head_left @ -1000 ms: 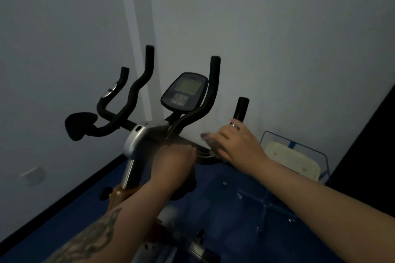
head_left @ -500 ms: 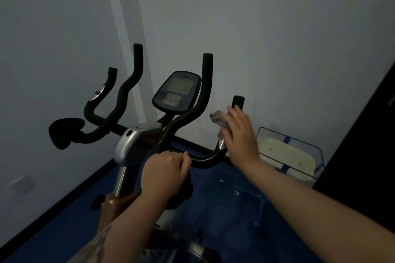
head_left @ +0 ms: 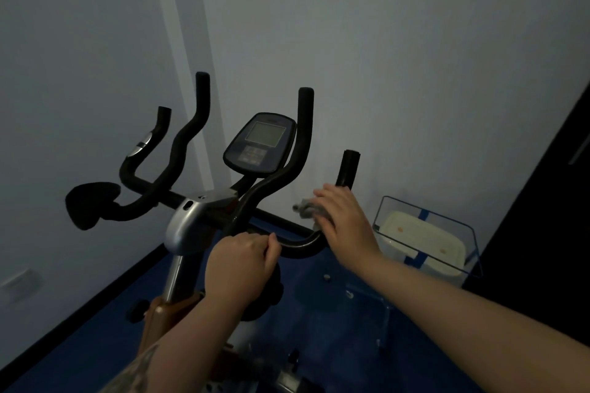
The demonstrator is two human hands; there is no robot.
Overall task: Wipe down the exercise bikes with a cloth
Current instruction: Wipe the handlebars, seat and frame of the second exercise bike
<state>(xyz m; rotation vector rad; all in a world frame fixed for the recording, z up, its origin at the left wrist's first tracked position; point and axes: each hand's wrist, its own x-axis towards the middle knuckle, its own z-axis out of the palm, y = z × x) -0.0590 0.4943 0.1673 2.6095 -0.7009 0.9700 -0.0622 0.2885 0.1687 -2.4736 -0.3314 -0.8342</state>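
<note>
Containers number one: a clear, angular plastic bin (head_left: pixel 459 233) with blue tape strips stands on the blue floor (head_left: pixel 79 344) at the right, near the wall, and holds a cream-coloured, rounded rectangular item (head_left: pixel 418 241) with two small orange marks; what that item is cannot be told. Exercise bikes in view number one (head_left: pixel 188 226), with a silver-grey moulded housing at the stem, a copper-toned lower frame, and black foam-covered handlebars whose four curved ends rise upward. One oval console (head_left: pixel 260 143) sits between the two inner bars, with a pale rectangular screen above a block of buttons. One dark padded rest (head_left: pixel 91 204) juts out at the far left. Cloths number one: a small, crumpled grey cloth (head_left: pixel 306 206) lies against the right outer handlebar (head_left: pixel 348 169), just below its upright black end. Right hand (head_left: pixel 346 222) presses the cloth to the bar, fingers extended over it rather than curled, so that grip is flat and not closed. Left hand (head_left: pixel 242 262) is closed round the lower curved bar beside the stem, thumb wrapped over. Left forearm bears a dark tattoo. Lighting is dim; finer surface detail cannot be judged.
</note>
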